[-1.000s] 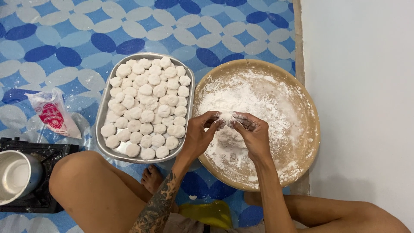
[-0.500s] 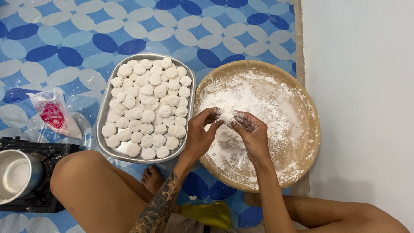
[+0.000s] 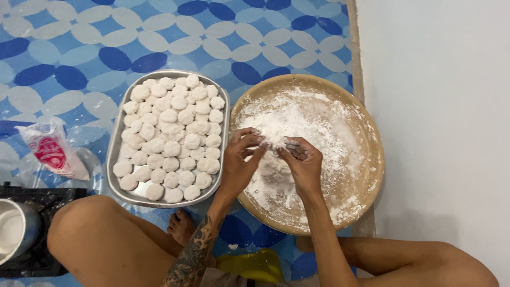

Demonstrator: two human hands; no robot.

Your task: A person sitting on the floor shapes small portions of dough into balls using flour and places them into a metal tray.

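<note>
Flour-white dough piece (image 3: 272, 147) sits pinched between both hands over the floured round tray (image 3: 366, 133). Left hand (image 3: 240, 159) and right hand (image 3: 303, 163) meet fingertip to fingertip, fingers curled together on it. Sticky dough could tear, or drop beside the metal tray (image 3: 118, 139) of finished rounds at left.

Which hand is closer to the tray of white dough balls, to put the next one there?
Left hand: it is nearest the rectangular metal tray; the right hand is over the round floured wooden tray.
</note>
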